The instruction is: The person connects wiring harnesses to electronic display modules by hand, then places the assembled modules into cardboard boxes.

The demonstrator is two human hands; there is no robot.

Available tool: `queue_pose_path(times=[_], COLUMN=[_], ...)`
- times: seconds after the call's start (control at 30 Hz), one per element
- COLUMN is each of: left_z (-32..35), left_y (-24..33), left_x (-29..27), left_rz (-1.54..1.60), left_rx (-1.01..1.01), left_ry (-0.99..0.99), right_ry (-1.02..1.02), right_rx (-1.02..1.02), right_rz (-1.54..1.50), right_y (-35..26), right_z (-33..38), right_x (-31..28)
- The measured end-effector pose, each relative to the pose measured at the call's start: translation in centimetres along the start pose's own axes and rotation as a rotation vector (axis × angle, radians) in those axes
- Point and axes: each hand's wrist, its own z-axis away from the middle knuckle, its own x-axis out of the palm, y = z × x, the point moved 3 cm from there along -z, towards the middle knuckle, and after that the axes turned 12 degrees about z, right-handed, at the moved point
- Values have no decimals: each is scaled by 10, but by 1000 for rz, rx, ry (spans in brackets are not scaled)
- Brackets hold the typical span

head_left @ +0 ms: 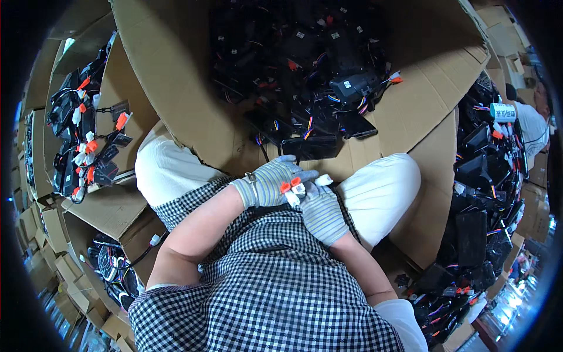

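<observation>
My left hand (271,182), in a grey glove with yellow and blue stripes, is closed above my lap. Meeting it from the right is my right hand (324,217), gloved the same way, its fingers bent. A cluster of orange-and-white wire connectors (293,189) sits between the two hands. Another white connector (322,180) pokes out by the fingertips. Black cables rise from behind my left hand toward a flat black device (311,148) at the carton's near side. The fingers partly hide each other, and what lies beneath them is hidden.
A large open carton (410,111) holds a heap of black devices (346,85) with coloured wires. More such devices fill cartons at the left (88,141) and right (484,170). Cables (111,264) lie in a lower-left box. A person (531,126) is at the far right.
</observation>
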Motion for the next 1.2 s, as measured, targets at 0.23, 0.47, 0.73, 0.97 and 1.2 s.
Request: queue_pose_path(times=[0.23, 0.47, 0.73, 0.97, 1.2], left_z=[4, 5, 5, 6, 10], left_y=[-13, -13, -24, -33, -37], left_x=[-7, -11, -7, -2, 0], left_rz=[155, 668, 490, 267, 459], left_rx=[73, -29, 28, 77, -3], left_ry=[166, 347, 359, 280, 241], right_ry=[477, 230, -50, -232, -283], right_rx=[-3, 664, 496, 319, 342], right_rz=[-354, -1479, -1229, -1492, -1524], right_y=[2, 44, 47, 57, 56], right_z=[17, 18, 3, -11, -17], right_x=[-40, -37, -26, 7, 24])
